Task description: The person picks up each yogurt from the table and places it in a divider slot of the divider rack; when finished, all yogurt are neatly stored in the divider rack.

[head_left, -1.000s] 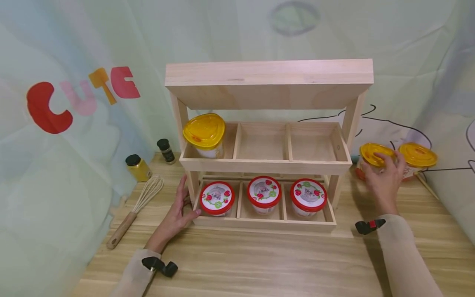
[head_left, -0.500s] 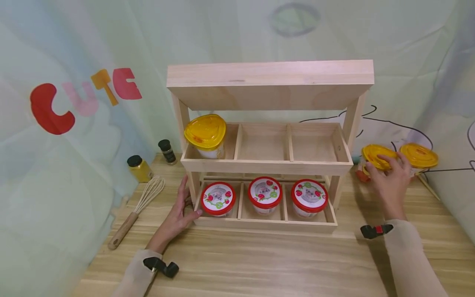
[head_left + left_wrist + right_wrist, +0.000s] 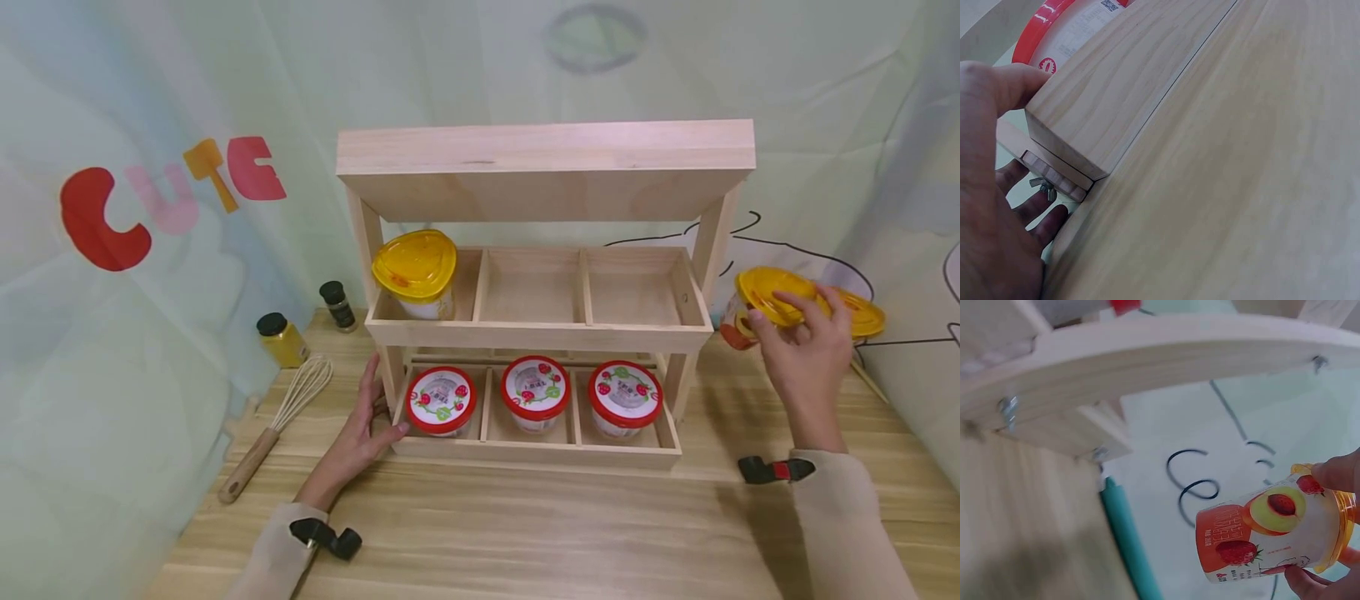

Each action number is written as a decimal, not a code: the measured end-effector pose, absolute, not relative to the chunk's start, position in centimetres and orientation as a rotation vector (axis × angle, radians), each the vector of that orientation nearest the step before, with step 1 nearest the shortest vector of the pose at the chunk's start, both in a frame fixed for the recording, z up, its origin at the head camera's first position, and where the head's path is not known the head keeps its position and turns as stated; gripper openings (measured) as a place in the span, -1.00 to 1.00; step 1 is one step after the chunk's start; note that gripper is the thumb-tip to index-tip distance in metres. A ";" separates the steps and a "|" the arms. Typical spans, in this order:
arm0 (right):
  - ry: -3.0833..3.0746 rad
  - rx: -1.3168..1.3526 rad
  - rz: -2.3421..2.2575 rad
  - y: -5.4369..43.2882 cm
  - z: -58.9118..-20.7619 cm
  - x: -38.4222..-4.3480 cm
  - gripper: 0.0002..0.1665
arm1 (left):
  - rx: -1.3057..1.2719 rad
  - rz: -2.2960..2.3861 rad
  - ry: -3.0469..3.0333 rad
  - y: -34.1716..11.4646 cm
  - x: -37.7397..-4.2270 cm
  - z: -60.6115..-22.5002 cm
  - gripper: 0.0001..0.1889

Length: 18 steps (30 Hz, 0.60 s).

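My right hand (image 3: 813, 358) grips a yogurt cup (image 3: 1260, 534) by its yellow lid, at the right of the wooden rack (image 3: 536, 340). Peach and strawberry pictures cover the cup's side, and it leans in the head view. Behind it, partly hidden by the hand, is a second yellow-lidded cup (image 3: 866, 318). My left hand (image 3: 358, 429) holds the lower left corner of the rack, thumb at the tray's front and fingers round the side. Another yellow-lidded cup (image 3: 416, 271) sits tilted in the upper tray's left compartment. Red-rimmed cups (image 3: 535, 392) fill the lower tray's three compartments.
On the left lie a whisk (image 3: 273, 429), a yellow jar (image 3: 282, 340) with a black lid, and a small black-capped shaker (image 3: 337, 306). The rack's upright and a teal rod (image 3: 1125, 534) appear near the right hand. A printed curtain hangs behind.
My right hand has lifted the nearer yellow-lidded cup off the table, tilting it and shifting slightly right. The left hand keeps its place on the rack.
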State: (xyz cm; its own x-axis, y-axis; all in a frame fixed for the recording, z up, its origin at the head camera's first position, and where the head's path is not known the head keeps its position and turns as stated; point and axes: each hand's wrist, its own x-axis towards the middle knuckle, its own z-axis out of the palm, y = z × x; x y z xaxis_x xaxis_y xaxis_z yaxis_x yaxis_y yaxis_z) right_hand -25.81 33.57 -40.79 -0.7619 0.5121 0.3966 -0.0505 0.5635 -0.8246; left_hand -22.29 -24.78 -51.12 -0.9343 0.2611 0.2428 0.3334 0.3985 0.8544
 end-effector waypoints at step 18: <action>-2.091 -0.298 1.222 32.1 -35.9 -23.0 -0.46 | -0.543 -1.604 -2.570 -24.7 -22.3 -51.1 0.19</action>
